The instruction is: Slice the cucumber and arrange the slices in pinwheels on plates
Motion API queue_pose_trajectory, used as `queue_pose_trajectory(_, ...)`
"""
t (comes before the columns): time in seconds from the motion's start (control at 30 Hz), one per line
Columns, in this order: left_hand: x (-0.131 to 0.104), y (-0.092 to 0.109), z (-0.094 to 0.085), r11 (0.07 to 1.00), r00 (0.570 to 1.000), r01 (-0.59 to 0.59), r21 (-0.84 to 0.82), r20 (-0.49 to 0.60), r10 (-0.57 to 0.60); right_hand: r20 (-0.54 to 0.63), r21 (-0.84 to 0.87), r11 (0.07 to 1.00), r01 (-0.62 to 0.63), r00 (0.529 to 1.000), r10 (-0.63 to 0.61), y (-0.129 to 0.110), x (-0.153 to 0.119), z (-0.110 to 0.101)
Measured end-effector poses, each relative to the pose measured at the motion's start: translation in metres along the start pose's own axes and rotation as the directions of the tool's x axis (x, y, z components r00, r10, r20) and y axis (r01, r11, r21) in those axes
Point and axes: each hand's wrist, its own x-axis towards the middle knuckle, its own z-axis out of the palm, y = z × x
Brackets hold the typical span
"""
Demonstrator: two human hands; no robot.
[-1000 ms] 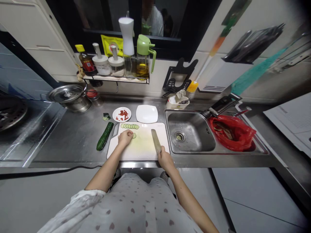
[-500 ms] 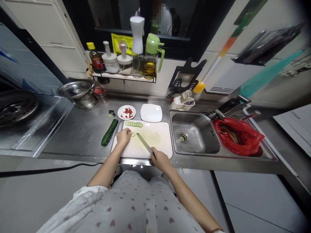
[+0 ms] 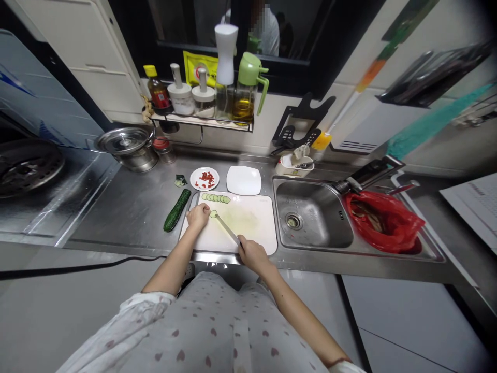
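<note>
My right hand (image 3: 252, 254) is closed round the handle of a kitchen knife (image 3: 228, 230). The blade slants up and left over the white cutting board (image 3: 254, 235), its tip at a pale green cucumber slice (image 3: 213, 214). On the slice's left side, my left hand (image 3: 198, 216) has its fingers bent together, the fingertips at the slice's edge. A row of overlapping cucumber slices (image 3: 216, 198) lies along the board's far edge. Left of the board rests a dark green cucumber (image 3: 177, 210), with small cucumber trimmings (image 3: 180, 180) beyond it.
Behind the board are a plate of chopped red pieces (image 3: 198, 185) and a white square plate (image 3: 244, 180). The sink (image 3: 314, 220) is at the right, with a red plastic bag (image 3: 399, 228) beside it. A steel pot (image 3: 135, 155) stands back left, near a condiment shelf (image 3: 202, 122).
The knife has swung left, bringing its tip from a gap right of the single slice to that slice. My left hand stays almost where it was.
</note>
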Motion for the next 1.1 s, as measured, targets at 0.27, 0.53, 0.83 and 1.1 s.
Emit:
queue_pose_trajectory(0.27,0.003,0.000,-0.002,1.000,0.999,0.017,-0.025,0.032,-0.016,0.048,-0.064,0.998,0.014,0.999,-0.011,-0.002,0.005,-0.004)
queue_pose_trajectory(0.53,0.004,0.001,-0.004,0.999,0.999,0.026,-0.022,0.035,-0.025,0.092,-0.074,0.997,-0.015,0.996,0.021,-0.008,0.011,-0.002)
queue_pose_trajectory(0.83,0.006,0.001,-0.002,0.999,0.999,0.039,-0.029,0.038,-0.038,0.110,-0.077,0.997,-0.018,0.994,0.027,-0.013,0.019,-0.012)
queue_pose_trajectory(1.1,0.004,0.002,-0.004,0.999,0.999,0.034,-0.042,0.026,-0.032,0.105,-0.063,0.998,0.000,0.994,0.007,-0.018,0.028,-0.018)
